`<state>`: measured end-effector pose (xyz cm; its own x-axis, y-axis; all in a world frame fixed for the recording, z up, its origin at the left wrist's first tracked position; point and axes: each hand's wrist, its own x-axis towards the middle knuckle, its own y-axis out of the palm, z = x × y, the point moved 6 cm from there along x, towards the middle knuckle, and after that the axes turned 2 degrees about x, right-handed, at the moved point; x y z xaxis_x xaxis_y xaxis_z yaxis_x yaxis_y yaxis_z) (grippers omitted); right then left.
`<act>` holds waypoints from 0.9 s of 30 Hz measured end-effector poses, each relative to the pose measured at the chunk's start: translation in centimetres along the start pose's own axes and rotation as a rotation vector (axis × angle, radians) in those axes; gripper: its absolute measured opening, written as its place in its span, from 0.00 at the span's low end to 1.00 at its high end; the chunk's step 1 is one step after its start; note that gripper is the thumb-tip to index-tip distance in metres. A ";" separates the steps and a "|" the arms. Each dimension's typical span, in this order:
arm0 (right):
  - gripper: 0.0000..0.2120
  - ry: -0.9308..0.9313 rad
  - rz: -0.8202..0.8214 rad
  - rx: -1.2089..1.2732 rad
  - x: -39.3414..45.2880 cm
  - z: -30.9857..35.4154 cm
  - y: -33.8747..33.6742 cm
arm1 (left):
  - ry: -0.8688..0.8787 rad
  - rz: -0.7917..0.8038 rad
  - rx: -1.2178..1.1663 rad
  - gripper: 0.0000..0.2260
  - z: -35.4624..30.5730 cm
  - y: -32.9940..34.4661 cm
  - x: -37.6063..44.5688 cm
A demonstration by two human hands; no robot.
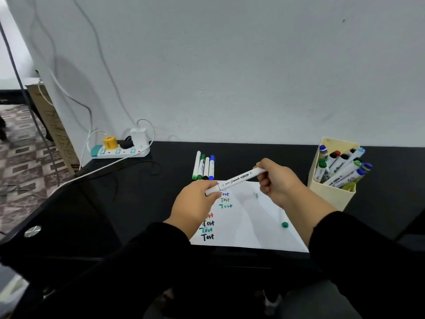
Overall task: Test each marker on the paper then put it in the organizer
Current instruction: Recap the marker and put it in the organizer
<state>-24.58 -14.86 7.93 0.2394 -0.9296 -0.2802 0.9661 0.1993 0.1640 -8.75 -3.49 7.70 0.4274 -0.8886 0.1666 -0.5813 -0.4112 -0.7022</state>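
A white marker (238, 177) printed "Smooth" is held level above the paper (248, 217). My left hand (195, 204) pinches its left end and my right hand (274, 181) grips its right end. The white paper lies on the black desk and carries several "Test" words in blue, green, red and black. A loose green cap (285, 224) rests on the paper's right side. Several untested markers (204, 167) lie side by side behind the paper. The cream organizer (331, 192) stands at the right with several markers in it.
A white power strip (119, 151) with a yellow plug and a white charger sits at the back left, its cables trailing over the black desk (138, 192). A wall runs along the desk's far edge. Patterned floor shows at the left.
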 end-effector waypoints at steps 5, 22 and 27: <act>0.11 0.017 0.086 -0.082 -0.9 -0.9 2.3 | 0.024 0.001 -0.011 0.13 -1.2 -0.5 0.2; 0.08 -0.029 0.108 -0.218 -1.2 0.6 4.7 | 0.003 0.165 -0.078 0.05 -2.2 -0.5 1.2; 0.06 0.086 -0.006 -0.170 -0.6 -0.8 4.5 | 0.021 0.116 0.016 0.07 -1.9 -0.7 1.0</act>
<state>-20.30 -13.16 8.10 0.2337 -0.9026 -0.3616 0.9683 0.2498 0.0023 -9.22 -4.51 9.66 0.3432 -0.9342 0.0974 -0.6152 -0.3019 -0.7283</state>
